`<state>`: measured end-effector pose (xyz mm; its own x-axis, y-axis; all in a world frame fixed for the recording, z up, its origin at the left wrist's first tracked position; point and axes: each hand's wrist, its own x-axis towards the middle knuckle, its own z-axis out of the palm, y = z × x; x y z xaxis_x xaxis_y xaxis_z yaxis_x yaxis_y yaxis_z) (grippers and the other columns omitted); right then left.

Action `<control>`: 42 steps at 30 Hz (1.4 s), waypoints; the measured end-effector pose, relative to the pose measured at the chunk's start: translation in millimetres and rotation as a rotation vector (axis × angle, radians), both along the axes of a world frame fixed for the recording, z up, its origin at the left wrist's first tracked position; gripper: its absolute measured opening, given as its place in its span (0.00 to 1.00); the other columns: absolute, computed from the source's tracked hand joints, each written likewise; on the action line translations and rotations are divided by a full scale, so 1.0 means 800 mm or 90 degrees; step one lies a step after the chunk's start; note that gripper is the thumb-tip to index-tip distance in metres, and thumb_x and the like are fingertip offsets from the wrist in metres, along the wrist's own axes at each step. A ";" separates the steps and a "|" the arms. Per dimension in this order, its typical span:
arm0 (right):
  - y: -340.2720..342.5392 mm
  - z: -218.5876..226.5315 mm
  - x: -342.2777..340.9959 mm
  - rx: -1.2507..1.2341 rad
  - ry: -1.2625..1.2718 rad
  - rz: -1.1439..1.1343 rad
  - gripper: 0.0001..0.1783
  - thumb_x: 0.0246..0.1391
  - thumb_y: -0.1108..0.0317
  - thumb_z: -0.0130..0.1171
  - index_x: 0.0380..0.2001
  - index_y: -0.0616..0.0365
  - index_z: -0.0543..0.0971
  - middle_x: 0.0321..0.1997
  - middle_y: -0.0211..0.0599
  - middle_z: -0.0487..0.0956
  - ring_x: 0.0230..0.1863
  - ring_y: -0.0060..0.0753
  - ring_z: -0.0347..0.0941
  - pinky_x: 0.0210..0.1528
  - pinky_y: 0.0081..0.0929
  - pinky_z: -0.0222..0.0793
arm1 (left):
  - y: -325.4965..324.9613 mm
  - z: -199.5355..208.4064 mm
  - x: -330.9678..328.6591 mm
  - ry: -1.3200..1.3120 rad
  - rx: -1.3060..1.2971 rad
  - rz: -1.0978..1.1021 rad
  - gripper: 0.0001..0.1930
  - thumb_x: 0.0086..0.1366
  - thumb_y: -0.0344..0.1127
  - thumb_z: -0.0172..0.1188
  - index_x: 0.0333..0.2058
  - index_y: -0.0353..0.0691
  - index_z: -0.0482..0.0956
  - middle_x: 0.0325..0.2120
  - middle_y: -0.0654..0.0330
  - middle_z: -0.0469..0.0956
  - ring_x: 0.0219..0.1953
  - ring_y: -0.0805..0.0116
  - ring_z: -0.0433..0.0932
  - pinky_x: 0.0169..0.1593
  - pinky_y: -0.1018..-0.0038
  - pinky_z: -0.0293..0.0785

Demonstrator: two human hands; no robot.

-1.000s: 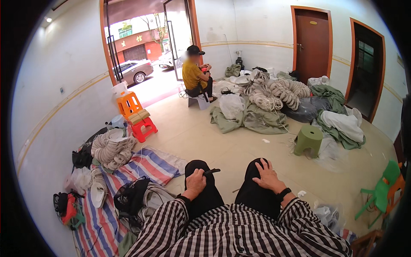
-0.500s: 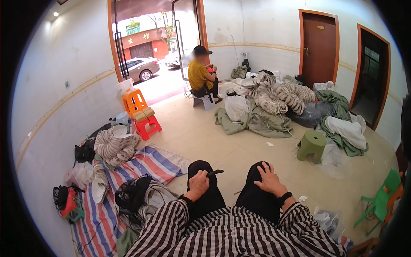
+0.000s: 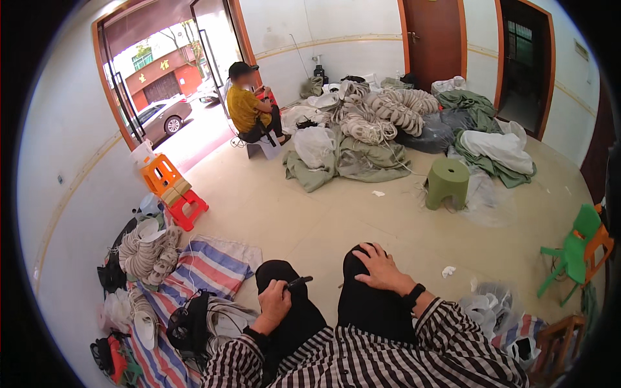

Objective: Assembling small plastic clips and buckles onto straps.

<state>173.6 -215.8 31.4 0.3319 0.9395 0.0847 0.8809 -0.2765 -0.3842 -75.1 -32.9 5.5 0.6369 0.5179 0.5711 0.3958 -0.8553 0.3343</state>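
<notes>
My left hand (image 3: 274,301) is closed round a slim black tool with a handle-like shape (image 3: 299,282), and it rests against my left knee. The tool's end sticks out to the right past the fingers; its exact kind is not clear. On my right knee lies my right hand (image 3: 379,268), palm down with fingers spread and nothing in it. Both knees are in black trousers (image 3: 369,310), and striped sleeves cover my forearms.
Coiled pale cords (image 3: 394,110) lie heaped on green cloth at the back, near a green stool (image 3: 447,183). A person (image 3: 249,110) sits by the open doorway. Red and orange stools (image 3: 187,208) stand left, beside a striped sheet (image 3: 207,258). Small green chair (image 3: 577,252) at right.
My view has swung to the right and tilted, so the room sits further left in the picture. Both hands stay on the knees, the left one still holding the black tool.
</notes>
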 end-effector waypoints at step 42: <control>-0.005 -0.033 0.014 0.090 -0.068 -0.056 0.34 0.46 0.52 0.55 0.56 0.52 0.59 0.61 0.42 0.51 0.62 0.55 0.44 0.52 0.59 0.53 | -0.006 -0.010 0.015 0.029 0.037 0.006 0.05 0.48 0.28 0.53 0.27 0.41 0.72 0.22 0.56 0.69 0.24 0.54 0.71 0.27 0.64 0.66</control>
<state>184.7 -219.7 5.2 0.3940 0.8836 0.2529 0.8935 -0.3038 -0.3308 -62.9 -37.4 -2.1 0.6581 0.4910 0.5709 0.4175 -0.8689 0.2660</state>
